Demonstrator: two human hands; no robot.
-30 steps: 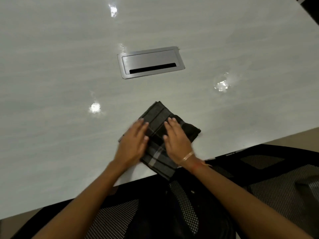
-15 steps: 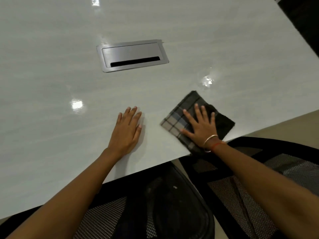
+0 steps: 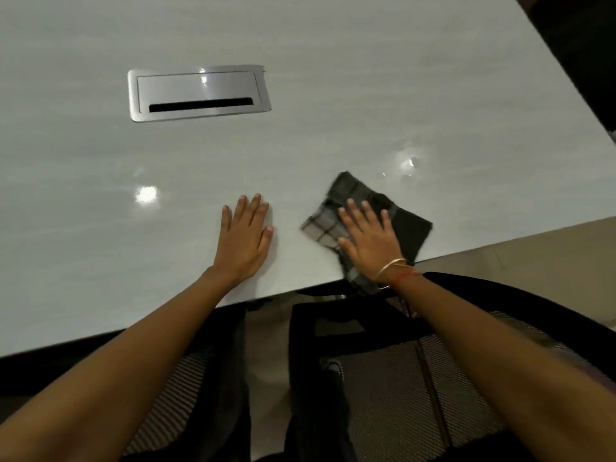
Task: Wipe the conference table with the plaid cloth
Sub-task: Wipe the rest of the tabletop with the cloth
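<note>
Head view, single frame.

- Desk (image 3: 333,95): pale, glossy top with several light reflections. Metal cable hatch (image 3: 199,93) set flush in it, lid closed, dark slot along its near side.
- Plaid cloth (image 3: 409,228): folded, lying flat on the desk at the near edge, to the right of the hatch and well apart from it. Grey checks on its left part, darker on the right. Its near corner overhangs the desk edge under the wrist (outline slightly blurred).
- Right grip (image 3: 370,241): released, palm down on the cloth, fingers straight and spread, pressing it to the desk. Thin bangle (image 3: 390,266) and red thread (image 3: 404,278) at the wrist.
- Left grip (image 3: 245,241): released, flat on bare desk just left of the cloth, not touching it, fingers straight and close together, holding nothing.
- Below the desk edge: two black mesh chair backs (image 3: 416,378).
</note>
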